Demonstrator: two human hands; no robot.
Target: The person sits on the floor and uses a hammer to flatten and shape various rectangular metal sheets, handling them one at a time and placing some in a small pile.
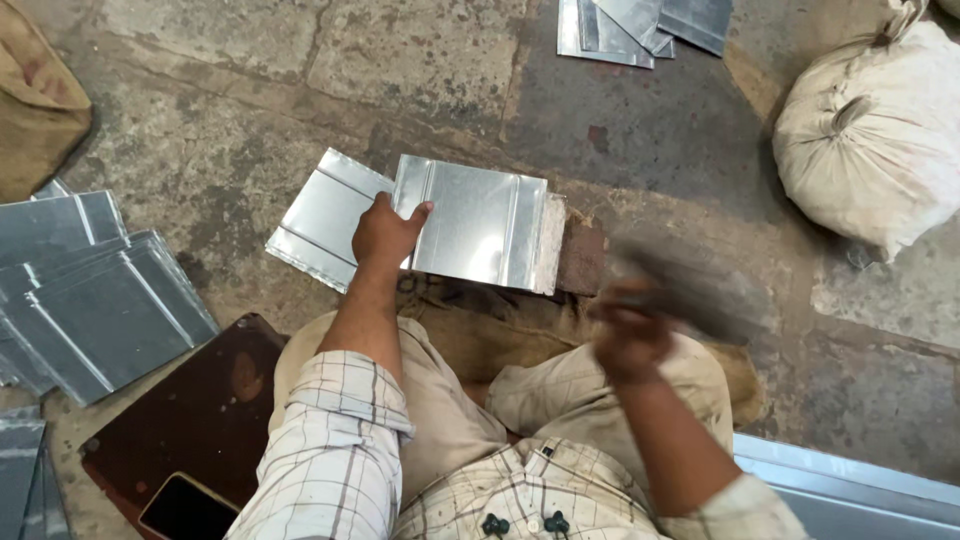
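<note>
Left hand (pixel 385 235), centre of the frame: palm and fingers pressed flat on the left edge of a bent metal sheet (pixel 480 222). The grip is spread and bearing down, not pinching; the pressure appears intended to keep the sheet from shifting. The sheet rests on a dark block (pixel 580 258) just right of centre, which in turn sits on brown sacking (pixel 500 325) in front of the person's knees. A support of this kind would give a firm surface beneath the work.

Right hand (pixel 628 335), right of centre: heavily blurred, closed around a long dark tool (pixel 680 290) whose form cannot be made out. The fingers appear wrapped round it, though blur prevents certainty. It is near the sheet's right edge, not touching.

A 2nd sheet (pixel 320 218) of the same ribbed pattern lies partly beneath the first, to its left, on the stone floor (pixel 250 80).

Surroundings: a stack of like sheets (pixel 95 300) at the left edge, fanned loosely within reach; more sheets (pixel 640 25) at the top edge. A tied white sack (pixel 875 135) occupies the upper right, a brown sack (pixel 35 105) the upper left. A dark board (pixel 200 410) at lower left carries a phone (pixel 185 508). A long metal strip (pixel 850 490) runs along the lower right.
</note>
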